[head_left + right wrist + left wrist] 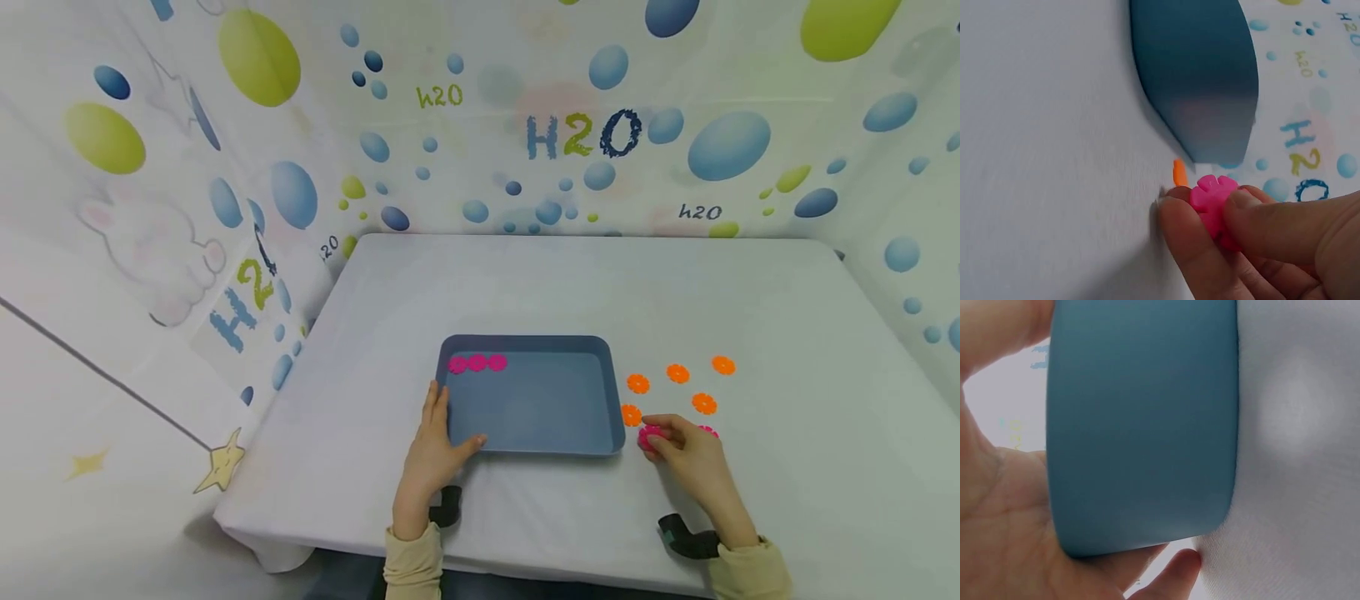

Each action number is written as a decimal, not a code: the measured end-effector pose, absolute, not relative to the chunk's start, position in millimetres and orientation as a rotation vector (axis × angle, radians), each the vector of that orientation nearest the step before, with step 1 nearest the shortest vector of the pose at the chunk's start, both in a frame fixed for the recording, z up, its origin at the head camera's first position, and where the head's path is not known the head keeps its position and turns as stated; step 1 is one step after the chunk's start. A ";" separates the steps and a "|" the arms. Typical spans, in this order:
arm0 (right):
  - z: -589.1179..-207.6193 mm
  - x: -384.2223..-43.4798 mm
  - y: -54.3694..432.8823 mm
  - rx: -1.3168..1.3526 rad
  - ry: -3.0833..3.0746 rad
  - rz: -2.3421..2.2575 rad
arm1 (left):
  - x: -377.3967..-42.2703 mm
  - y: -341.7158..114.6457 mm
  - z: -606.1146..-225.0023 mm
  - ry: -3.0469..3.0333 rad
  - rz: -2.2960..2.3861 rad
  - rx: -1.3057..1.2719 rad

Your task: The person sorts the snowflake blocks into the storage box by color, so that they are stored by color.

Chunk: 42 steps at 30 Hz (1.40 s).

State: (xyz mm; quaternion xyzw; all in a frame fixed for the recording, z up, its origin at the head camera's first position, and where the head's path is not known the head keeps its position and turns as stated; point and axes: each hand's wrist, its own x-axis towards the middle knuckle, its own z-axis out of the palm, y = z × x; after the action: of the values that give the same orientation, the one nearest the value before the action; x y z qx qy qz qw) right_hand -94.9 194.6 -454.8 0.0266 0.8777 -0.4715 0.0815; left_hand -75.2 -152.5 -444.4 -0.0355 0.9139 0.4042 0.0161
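Note:
A blue-grey tray (536, 408) lies on the white table; three pink flower-shaped plastic discs (477, 363) sit in a row in its far left corner. My left hand (433, 450) rests at the tray's near left corner, fingers straight along the side and thumb on the front rim. Right of the tray, my right hand (697, 458) pinches a pink flower-shaped disc (1213, 203) between thumb and fingers, low over the table. Another pink disc (708, 431) shows partly behind this hand. Several orange discs (678, 373) lie scattered beyond it.
The white-clothed table (585, 283) runs back to a wall sheet (480, 167) printed with bubbles and letters. A black device (447, 507) is by the left wrist, and another black device (686, 537) by the right one. The table's near edge lies below the forearms.

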 end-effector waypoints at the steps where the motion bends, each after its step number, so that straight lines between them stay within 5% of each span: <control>1: -454.6 -96.0 192.4 0.076 2.610 -1.431 | -75.1 -152.7 -444.9 2.843 1.260 -0.110; 18: -423.5 -130.2 158.9 0.207 2.734 -1.721 | -76.9 -152.4 -447.6 2.846 1.261 -0.116; 28: -395.8 -182.4 95.0 -0.141 2.472 -1.821 | -75.6 -154.7 -446.3 2.859 1.263 -0.115; 34: -427.4 -208.7 42.5 -0.203 2.327 -1.759 | -75.6 -155.0 -448.7 2.861 1.269 -0.104; 42: -465.2 -215.2 23.0 0.091 2.321 -1.797 | -76.0 -156.2 -447.9 2.877 1.233 -0.119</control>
State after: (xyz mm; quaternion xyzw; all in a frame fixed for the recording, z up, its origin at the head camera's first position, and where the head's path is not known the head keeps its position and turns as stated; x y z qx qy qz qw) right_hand -215.2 23.0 -465.2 0.0309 0.7862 -0.6087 0.1024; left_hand -76.0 -156.2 -447.9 -0.0380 0.9185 0.3936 0.0049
